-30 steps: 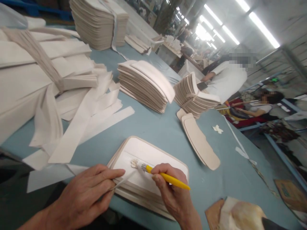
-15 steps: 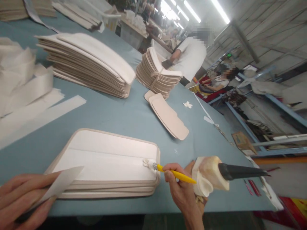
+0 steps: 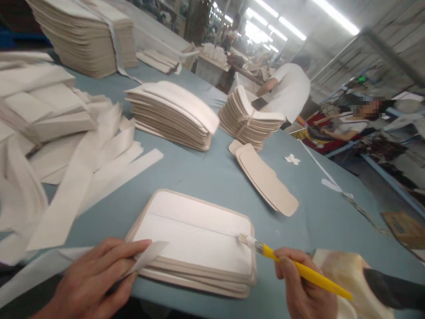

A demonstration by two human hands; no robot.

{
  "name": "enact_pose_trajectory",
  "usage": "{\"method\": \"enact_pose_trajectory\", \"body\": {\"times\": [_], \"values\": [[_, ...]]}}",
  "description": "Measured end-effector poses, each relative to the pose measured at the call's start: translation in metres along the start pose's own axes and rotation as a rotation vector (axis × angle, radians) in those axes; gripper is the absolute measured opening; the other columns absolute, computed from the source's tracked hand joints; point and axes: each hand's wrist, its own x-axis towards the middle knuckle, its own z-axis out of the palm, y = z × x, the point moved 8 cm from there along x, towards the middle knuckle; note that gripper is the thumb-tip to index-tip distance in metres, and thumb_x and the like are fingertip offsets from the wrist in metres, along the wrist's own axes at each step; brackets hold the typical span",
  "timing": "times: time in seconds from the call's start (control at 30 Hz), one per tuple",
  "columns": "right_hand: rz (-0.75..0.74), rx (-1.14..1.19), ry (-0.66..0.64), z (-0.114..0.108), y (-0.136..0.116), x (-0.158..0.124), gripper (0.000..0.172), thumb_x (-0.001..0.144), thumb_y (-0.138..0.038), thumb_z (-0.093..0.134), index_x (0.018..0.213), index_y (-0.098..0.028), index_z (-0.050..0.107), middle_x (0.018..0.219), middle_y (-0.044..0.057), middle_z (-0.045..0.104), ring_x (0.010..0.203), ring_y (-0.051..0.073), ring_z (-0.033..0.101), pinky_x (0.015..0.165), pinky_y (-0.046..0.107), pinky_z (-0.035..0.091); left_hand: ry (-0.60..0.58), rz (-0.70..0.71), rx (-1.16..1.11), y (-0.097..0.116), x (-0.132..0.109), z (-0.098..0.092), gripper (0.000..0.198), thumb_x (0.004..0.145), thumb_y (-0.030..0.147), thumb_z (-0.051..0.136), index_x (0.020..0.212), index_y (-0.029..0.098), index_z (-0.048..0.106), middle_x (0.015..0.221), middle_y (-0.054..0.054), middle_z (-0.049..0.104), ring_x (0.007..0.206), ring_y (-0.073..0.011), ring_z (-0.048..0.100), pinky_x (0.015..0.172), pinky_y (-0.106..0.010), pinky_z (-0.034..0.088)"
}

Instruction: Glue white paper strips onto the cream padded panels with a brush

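A low stack of white panels with beige edges (image 3: pixel 195 237) lies in front of me, a line running along its top panel. My right hand (image 3: pixel 307 283) grips a paintbrush with a yellow handle (image 3: pixel 322 279). Its pale, coated bristles (image 3: pixel 245 240) touch the top panel near the right end. Pinched in my left hand (image 3: pixel 99 277) is a white fabric strip (image 3: pixel 149 257), its tip over the panel's left front corner and its tail trailing left. Beside my right hand is a cream, stained container (image 3: pixel 352 266) with a dark tapered part, partly hidden.
Loose white strips (image 3: pixel 79 177) are heaped at the left. Taller panel stacks (image 3: pixel 172 117) and a tied bundle (image 3: pixel 249 119) stand farther back. Two beige curved pieces (image 3: pixel 265 179) lie right of centre. People (image 3: pixel 288 88) work beyond the table.
The view has swung left, so things on the table appear farther right and more of the strip heap shows. The brush stays at the panel's right end; both hands keep their hold.
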Motion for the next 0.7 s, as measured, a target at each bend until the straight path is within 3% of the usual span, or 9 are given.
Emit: {"method": "enact_pose_trajectory", "body": {"times": [0.07,0.23,0.4,0.53,0.7], "values": [[-0.055,0.135,-0.041,0.024,-0.031,0.007,0.027,0.098,-0.045,0.063,0.082,-0.024,0.070,0.058,-0.003,0.058,0.052,0.014,0.055,0.052,0.022,0.046,-0.004,0.018,-0.004,0.004,0.005,-0.003,0.022,0.093,0.009,0.060,0.103,0.024,0.072,0.121,-0.001,0.078,0.100,-0.0166,0.068,0.088,-0.028,0.056],[-0.192,0.450,-0.274,0.111,-0.121,0.021,0.026,0.102,-0.038,0.061,0.083,-0.022,0.071,0.058,-0.005,0.058,0.049,0.011,0.050,0.048,0.020,0.041,0.009,0.070,0.000,0.013,0.015,-0.012,0.023,0.092,0.004,0.054,0.089,0.022,0.067,0.116,-0.002,0.079,0.093,-0.0135,0.066,0.084,-0.023,0.054],[-0.239,0.572,-0.493,0.168,-0.163,0.024,0.022,0.102,-0.035,0.060,0.089,-0.021,0.071,0.061,-0.005,0.055,0.051,0.010,0.043,0.049,0.022,0.035,0.044,0.055,0.000,0.017,0.023,-0.018,0.024,0.091,0.002,0.052,0.082,0.022,0.064,0.111,-0.002,0.081,0.087,-0.0125,0.066,0.082,-0.023,0.054],[-0.264,0.561,-0.593,0.182,-0.167,0.024,0.020,0.101,-0.034,0.061,0.089,-0.020,0.070,0.064,-0.005,0.057,0.054,0.009,0.046,0.052,0.022,0.036,0.037,0.046,-0.008,0.015,0.020,-0.017,0.024,0.092,0.003,0.052,0.083,0.021,0.065,0.111,-0.002,0.081,0.087,-0.0132,0.066,0.081,-0.023,0.054],[-0.261,0.474,-0.604,0.161,-0.154,0.030,0.023,0.100,-0.036,0.060,0.086,-0.020,0.069,0.063,-0.004,0.057,0.055,0.010,0.048,0.051,0.023,0.035,-0.009,0.029,-0.020,0.009,0.013,-0.010,0.021,0.094,0.008,0.055,0.095,0.023,0.069,0.117,-0.002,0.080,0.093,-0.0151,0.068,0.083,-0.026,0.056]]}}
